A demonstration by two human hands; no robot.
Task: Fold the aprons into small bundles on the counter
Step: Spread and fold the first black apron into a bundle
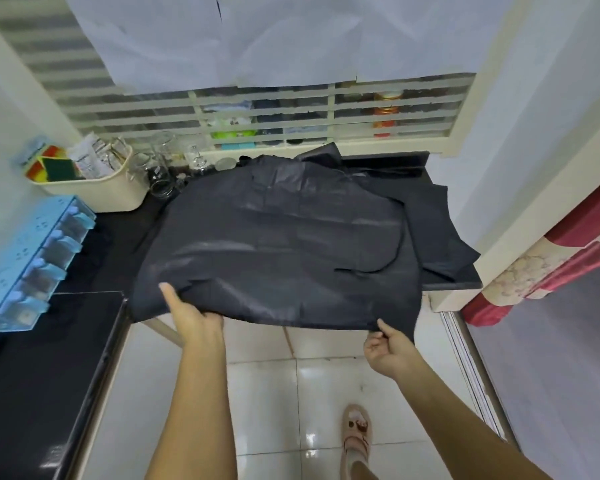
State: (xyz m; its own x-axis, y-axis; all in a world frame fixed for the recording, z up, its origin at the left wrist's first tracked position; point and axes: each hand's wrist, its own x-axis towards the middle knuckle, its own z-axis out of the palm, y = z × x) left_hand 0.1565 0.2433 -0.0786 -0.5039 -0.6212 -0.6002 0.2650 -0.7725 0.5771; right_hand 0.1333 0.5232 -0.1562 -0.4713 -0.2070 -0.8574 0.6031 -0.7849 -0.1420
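A large black apron lies spread over the dark counter, its near edge hanging past the counter's front. My left hand grips that near edge at the left, thumb on top of the cloth. My right hand pinches the same edge at the right, near the corner. More black cloth lies under the apron and sticks out at the right and at the back. Whether that is one apron or more is hidden.
A cream basket with sponges and packets stands at the back left, beside several glass jars. A blue drawer organizer hangs on the left wall. A black appliance top sits at front left. A white tiled floor lies below.
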